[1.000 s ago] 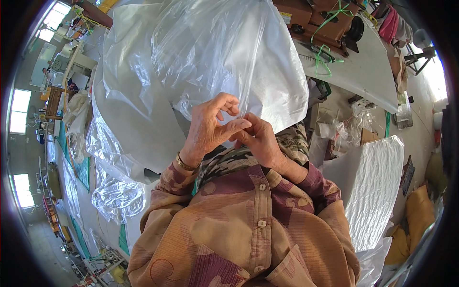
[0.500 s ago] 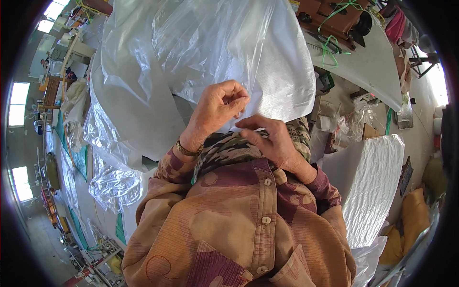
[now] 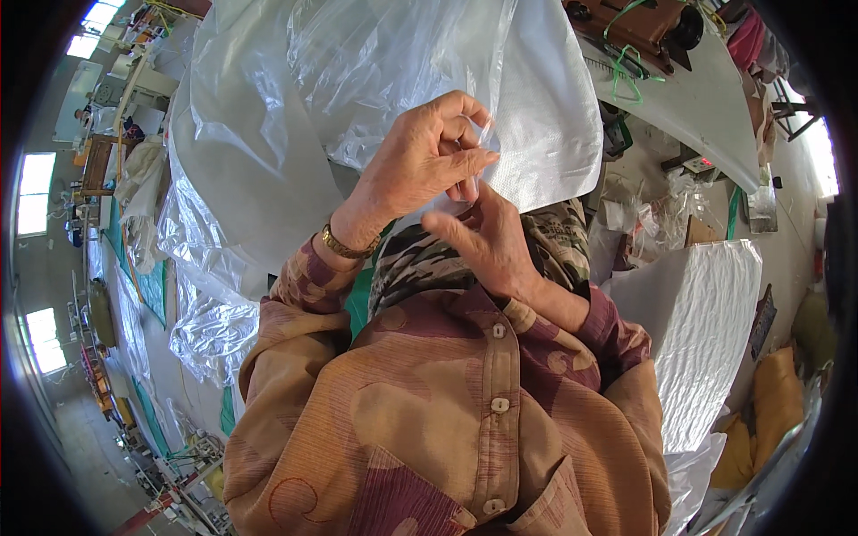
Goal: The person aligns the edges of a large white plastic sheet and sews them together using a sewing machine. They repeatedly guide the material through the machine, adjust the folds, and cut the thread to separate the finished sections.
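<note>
A large white woven sheet [image 3: 554,116] with clear plastic film [image 3: 384,62] bunched over it spreads before me and onto my lap. My left hand [image 3: 427,156], a gold-coloured watch [image 3: 347,239] at its wrist, is curled at the film's near edge. A thin fold of the film shows between its fingers. Just below, my right hand [image 3: 496,239] has its thumb stretched out to the left, apart from the fingers. Its fingertips reach up behind the left hand and are partly hidden. I see nothing held in it.
At the upper right a brown machine [image 3: 635,27] stands on a pale tabletop [image 3: 688,107], green string [image 3: 624,76] beside it. A white quilted-looking stack [image 3: 702,339] is at my right. Crumpled shiny film [image 3: 210,344] lies at my left.
My left hand has moved up and right, its fingers loosening from a tight pinch around the film. My right hand has turned upward, its thumb now spread, fingers close under the left hand.
</note>
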Motion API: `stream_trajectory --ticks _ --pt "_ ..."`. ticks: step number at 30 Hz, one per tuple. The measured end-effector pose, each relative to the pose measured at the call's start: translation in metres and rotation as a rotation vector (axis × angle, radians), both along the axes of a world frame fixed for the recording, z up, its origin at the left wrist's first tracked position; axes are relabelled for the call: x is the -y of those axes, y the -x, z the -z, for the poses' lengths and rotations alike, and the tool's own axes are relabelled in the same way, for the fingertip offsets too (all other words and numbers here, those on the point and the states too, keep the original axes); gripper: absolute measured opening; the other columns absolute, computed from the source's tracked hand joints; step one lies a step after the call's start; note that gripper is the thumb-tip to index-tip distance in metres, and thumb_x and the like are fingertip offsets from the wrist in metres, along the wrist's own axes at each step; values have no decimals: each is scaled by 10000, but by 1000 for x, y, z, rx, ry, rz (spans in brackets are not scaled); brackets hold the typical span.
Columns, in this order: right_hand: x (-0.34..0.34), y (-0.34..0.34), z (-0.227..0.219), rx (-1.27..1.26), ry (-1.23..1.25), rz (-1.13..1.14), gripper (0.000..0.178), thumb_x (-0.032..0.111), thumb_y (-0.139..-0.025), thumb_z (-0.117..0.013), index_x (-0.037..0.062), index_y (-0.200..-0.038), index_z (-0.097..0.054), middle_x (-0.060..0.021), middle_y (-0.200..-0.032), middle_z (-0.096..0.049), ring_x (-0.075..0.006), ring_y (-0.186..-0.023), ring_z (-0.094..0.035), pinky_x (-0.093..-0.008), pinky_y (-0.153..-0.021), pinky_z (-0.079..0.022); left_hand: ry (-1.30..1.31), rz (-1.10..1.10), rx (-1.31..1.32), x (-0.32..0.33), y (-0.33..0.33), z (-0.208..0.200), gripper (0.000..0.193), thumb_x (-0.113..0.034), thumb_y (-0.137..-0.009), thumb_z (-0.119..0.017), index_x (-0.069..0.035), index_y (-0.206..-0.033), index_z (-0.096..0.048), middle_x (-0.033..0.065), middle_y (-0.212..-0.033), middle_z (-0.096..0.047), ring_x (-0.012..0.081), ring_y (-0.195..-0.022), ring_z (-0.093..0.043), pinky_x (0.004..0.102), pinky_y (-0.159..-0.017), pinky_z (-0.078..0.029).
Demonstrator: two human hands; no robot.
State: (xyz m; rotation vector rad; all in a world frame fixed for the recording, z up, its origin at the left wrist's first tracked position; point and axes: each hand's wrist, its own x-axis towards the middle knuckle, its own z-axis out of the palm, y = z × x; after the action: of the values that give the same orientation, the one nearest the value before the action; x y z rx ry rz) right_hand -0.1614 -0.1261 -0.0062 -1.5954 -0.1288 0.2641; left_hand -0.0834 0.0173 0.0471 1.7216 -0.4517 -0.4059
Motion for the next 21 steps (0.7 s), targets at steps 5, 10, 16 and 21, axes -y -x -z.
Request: stream_trajectory --ticks 5,10,16,21 --pt "-7 5 32 -10 -309 99 138 97 -997 -542 -29 -1035 -585 -25 -833 -620 -83 -743 -551 -257 -662 -468 -40 21 73 1 2 -5 316 -88 -913 -728 20 -1154 -554 63 -814 -700 86 -605 -667 189 -481 -501" --pt "20 18 18 54 -266 9 123 58 -1014 -474 -11 -1030 -574 -46 -889 -666 -108 -866 -616 -269 -792 -502 -149 4 400 -15 9 -7 342 -93 -876 -762 -25 -1172 -606 48 -1009 -709 66 -610 -608 218 -540 -485" --pt "36 22 2 92 -183 -85 166 52 -1033 -408 -3 -1060 -563 -111 -988 -721 -157 -970 -670 -311 -864 -521 -309 196 525 -20 32 -6 464 -57 -790 -791 -94 -1218 -615 36 -1113 -692 81 -622 -586 254 -599 -491" --pt "40 21 -11 180 15 -79 181 107 -1056 -441 -11 -1093 -573 -126 -969 -729 -182 -943 -697 -326 -845 -532 -355 164 416 -18 39 -10 475 -57 -794 -789 -102 -1233 -616 39 -1036 -701 88 -657 -604 264 -583 -504"
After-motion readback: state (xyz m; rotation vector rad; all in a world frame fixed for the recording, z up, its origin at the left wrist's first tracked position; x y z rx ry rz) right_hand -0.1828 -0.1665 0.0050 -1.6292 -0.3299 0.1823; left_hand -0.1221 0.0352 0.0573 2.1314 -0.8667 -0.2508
